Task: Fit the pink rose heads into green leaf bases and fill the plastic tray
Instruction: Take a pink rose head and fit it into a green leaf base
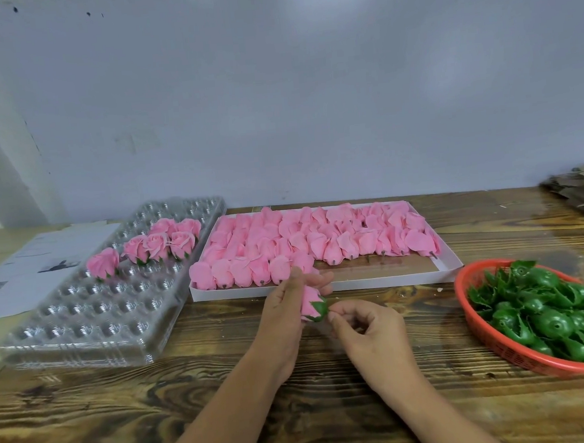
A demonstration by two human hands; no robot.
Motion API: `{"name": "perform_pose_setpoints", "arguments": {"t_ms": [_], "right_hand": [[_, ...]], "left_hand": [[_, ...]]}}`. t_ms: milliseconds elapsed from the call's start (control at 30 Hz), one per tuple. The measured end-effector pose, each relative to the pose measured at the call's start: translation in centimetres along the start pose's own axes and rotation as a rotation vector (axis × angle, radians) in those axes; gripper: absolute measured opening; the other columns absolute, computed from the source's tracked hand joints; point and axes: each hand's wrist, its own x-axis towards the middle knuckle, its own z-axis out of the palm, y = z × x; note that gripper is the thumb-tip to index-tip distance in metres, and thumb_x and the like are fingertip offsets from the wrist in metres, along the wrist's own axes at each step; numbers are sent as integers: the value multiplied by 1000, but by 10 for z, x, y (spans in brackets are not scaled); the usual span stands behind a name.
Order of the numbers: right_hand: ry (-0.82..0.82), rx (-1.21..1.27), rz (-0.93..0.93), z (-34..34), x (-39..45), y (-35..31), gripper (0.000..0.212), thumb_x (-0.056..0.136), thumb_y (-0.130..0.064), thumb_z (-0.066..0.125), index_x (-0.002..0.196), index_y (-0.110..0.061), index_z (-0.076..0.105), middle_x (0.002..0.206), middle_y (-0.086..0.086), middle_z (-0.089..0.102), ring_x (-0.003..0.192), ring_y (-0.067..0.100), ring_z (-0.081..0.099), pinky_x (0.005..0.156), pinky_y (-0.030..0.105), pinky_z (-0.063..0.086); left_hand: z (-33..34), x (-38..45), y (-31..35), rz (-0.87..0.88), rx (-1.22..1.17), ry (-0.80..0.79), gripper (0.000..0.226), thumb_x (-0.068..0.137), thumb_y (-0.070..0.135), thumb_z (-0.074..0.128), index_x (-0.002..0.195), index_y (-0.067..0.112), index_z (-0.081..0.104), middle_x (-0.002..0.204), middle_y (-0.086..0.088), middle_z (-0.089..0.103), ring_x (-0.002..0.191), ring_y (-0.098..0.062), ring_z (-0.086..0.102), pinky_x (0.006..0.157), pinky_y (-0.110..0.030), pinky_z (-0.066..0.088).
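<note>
1. The plastic tray (91, 327) is sitting at the left of the wooden table (229, 403), and it is holding six finished roses (160, 245) near its far end; most of its pockets are showing bare, so the filling appears to be at an early stage
2. The white box (446, 261) behind the hands is holding many rows of loose pink rose heads (306, 241), with a bare strip along its near right side
3. The red basket (484, 331) at the right is holding a heap of green leaf bases (554, 325), so plenty of parts are waiting on both sides
4. The left hand (287, 310) is gripping one rose head (309, 299) between curled fingers and thumb, just in front of the box
5. The right hand (359, 325) is curling its fingers and pinching the leaf base (319, 310) with its fingertips (333, 311); the base is touching the bottom of that rose head
6. Judging from this, the fitting step is in progress, and placing the joined rose into the tray is not yet done
</note>
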Motion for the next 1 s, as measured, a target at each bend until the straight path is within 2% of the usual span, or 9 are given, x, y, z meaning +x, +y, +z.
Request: {"name": "perform_pose_setpoints", "arguments": {"t_ms": [167, 300, 400, 500, 667, 900, 1000], "right_hand": [[-14, -35, -7, 1, 0, 2, 33, 84, -4, 73, 73, -35, 71, 71, -18, 71, 66, 1, 66, 66, 9, 47], [-36, -115, -25, 1, 0, 5, 15, 85, -8, 73, 81, -22, 78, 67, -14, 70, 66, 1, 64, 68, 12, 47], [-48, -170, -64, 0, -1, 5, 10, 86, -11, 73, 82, -19, 77, 67, -16, 68, 66, -2, 62, 67, 11, 44], [-39, -214, -134, -2, -1, 1, 13, 85, -10, 73, 78, -22, 75, 64, -19, 65, 66, -4, 61, 65, 7, 42], [-54, -256, -176, -5, 2, -1, 16, 87, -9, 71, 75, -21, 73, 63, -14, 65, 67, 5, 62, 63, 9, 42], [-108, -368, -165, -1, 0, 3, 21, 91, -11, 65, 78, -28, 64, 62, -19, 56, 64, -4, 57, 58, 7, 38], [-88, -325, -106, -1, 2, 3, 37, 90, -6, 64, 71, -37, 54, 60, -18, 58, 66, -2, 59, 59, 5, 38]], "left_hand": [[-1, 1, -2, -2, 5, -3, 50, 97, 52, 43, 101, 11, 72, 119, -1, 75, 111, -16, 71, 92, -31, 53], [-2, 2, -3, -2, 45, 1, 52, 96, 53, 43, 102, 12, 74, 120, 2, 75, 113, -15, 70, 99, -36, 52], [-2, 2, -3, -4, 61, 6, 54, 96, 54, 43, 104, 10, 74, 119, 2, 75, 113, -15, 70, 100, -36, 51], [-1, 1, -2, -8, 83, 5, 54, 98, 52, 42, 106, 9, 73, 118, 1, 76, 111, -13, 70, 96, -33, 51], [1, 1, -3, -3, 114, 18, 51, 97, 52, 41, 101, 13, 75, 115, 1, 77, 110, -14, 71, 100, -36, 51], [0, 1, 0, 3, 111, 12, 47, 93, 54, 46, 99, 20, 78, 116, 2, 76, 109, -12, 70, 100, -36, 51], [-1, 0, 4, -4, 83, -15, 55, 85, 63, 54, 119, 21, 69, 121, 5, 75, 114, -15, 68, 98, -37, 54]]}}
